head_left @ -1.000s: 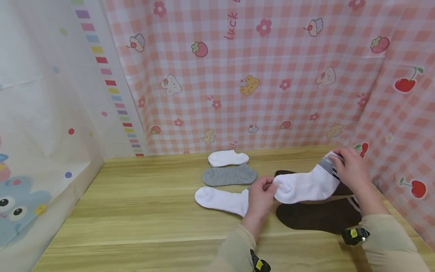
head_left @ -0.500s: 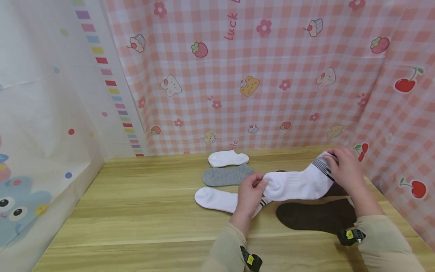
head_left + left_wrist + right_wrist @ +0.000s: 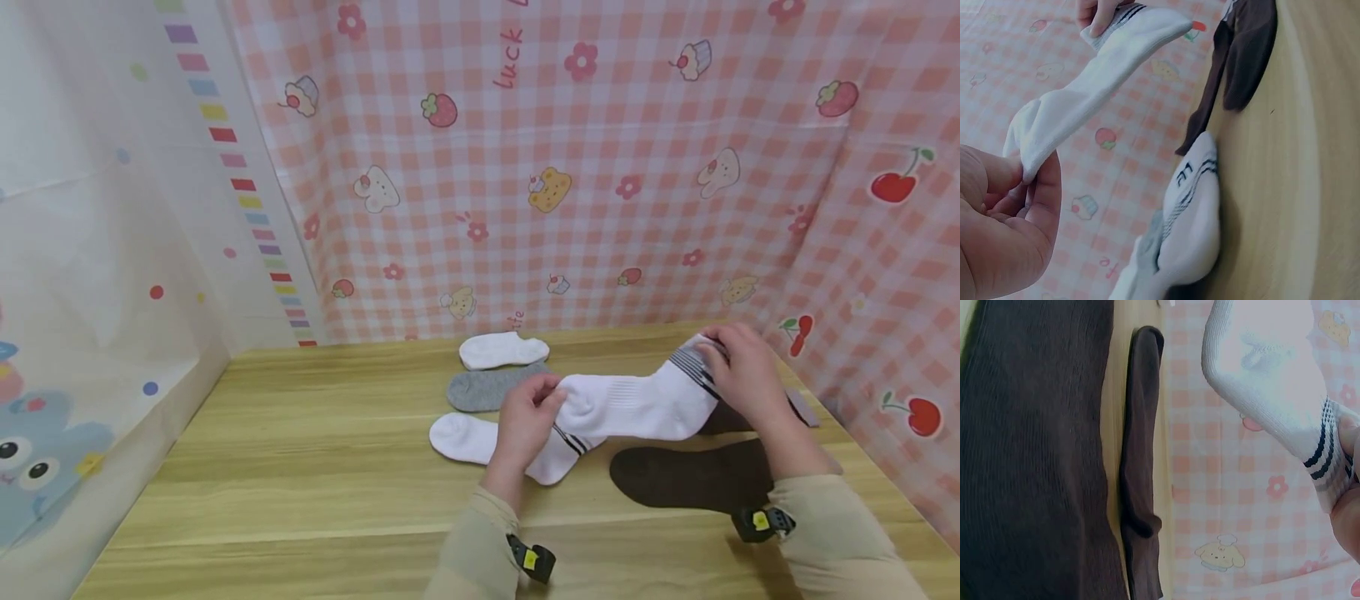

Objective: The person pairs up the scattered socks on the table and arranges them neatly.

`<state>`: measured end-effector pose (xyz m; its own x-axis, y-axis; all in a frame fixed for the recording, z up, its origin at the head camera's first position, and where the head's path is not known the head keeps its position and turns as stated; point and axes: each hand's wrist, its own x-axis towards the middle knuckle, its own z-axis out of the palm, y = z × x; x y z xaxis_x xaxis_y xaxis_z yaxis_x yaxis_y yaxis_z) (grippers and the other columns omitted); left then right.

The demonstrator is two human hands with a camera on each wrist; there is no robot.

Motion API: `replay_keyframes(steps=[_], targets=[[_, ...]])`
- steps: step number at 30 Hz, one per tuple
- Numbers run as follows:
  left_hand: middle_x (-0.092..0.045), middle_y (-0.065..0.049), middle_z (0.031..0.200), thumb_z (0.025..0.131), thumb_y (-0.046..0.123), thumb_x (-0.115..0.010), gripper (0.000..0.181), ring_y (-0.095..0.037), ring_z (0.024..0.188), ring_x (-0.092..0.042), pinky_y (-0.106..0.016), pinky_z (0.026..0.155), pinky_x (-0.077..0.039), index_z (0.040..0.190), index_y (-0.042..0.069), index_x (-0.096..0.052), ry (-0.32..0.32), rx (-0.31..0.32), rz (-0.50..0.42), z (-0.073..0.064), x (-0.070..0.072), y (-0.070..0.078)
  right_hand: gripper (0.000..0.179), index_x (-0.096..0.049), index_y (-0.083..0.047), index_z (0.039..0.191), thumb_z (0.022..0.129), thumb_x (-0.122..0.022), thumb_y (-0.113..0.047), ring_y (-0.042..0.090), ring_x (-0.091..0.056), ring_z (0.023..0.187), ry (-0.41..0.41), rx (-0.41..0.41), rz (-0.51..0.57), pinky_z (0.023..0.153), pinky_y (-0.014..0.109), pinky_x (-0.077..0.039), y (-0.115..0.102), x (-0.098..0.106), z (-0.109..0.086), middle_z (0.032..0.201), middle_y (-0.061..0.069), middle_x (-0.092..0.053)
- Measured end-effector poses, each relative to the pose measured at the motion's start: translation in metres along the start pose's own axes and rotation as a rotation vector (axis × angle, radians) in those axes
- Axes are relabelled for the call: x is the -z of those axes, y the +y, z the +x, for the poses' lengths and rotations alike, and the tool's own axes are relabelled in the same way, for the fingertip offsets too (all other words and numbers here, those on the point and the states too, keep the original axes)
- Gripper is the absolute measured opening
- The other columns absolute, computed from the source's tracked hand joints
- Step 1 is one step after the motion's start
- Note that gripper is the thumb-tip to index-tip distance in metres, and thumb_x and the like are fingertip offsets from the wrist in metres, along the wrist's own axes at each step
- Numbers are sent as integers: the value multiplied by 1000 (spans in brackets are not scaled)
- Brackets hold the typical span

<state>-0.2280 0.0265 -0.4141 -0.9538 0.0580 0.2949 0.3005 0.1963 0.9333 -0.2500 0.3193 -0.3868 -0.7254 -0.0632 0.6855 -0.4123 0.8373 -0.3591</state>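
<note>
A white sock with black stripes at its cuff is stretched in the air between both hands. My left hand pinches its toe end, thumb against fingers, as the left wrist view shows at the toe tip. At the striped cuff, my right hand grips the sock. Below lies a second white sock with a striped cuff, partly covered by the left hand and the held sock. Beneath the right forearm is a dark brown sock; another dark brown sock lies behind it, partly hidden.
A grey ankle sock and a white low-cut sock lie one behind the other toward the table's back edge. The wooden table meets a pink checked curtain at the back and right, and a pale dotted sheet at the left.
Both hands have moved left with the stretched white sock, from over the dark socks toward the white sock on the table. More of the rear dark sock's cuff shows.
</note>
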Motion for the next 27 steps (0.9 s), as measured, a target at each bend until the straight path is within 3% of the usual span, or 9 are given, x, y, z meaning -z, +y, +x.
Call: replay_keyframes(steps=[12, 20, 27], targets=[[-64, -4, 80, 90, 5, -68, 10, -9, 71, -53, -24, 65, -47, 99, 1, -72, -6, -29, 58, 2, 28, 2, 12, -59, 10, 99, 90, -66, 6, 42, -53, 89, -20, -8, 39, 79, 59, -43, -17, -12, -2, 94, 27, -57], [-67, -5, 87, 92, 7, -67, 12, -13, 80, -57, -31, 76, -50, 102, 3, -71, -18, -4, 106, 4, 50, -2, 12, -58, 7, 100, 91, -65, 4, 40, -56, 86, -54, 17, 61, 78, 58, -45, -28, -24, -4, 93, 25, -59], [-65, -8, 83, 91, 2, -66, 12, -12, 74, -55, -27, 67, -49, 100, -2, -71, -22, -14, 95, 6, 69, -5, 12, -58, 6, 101, 91, -65, 5, 38, -59, 82, -77, 55, 99, 73, 55, -47, -41, -34, -6, 92, 23, -62]])
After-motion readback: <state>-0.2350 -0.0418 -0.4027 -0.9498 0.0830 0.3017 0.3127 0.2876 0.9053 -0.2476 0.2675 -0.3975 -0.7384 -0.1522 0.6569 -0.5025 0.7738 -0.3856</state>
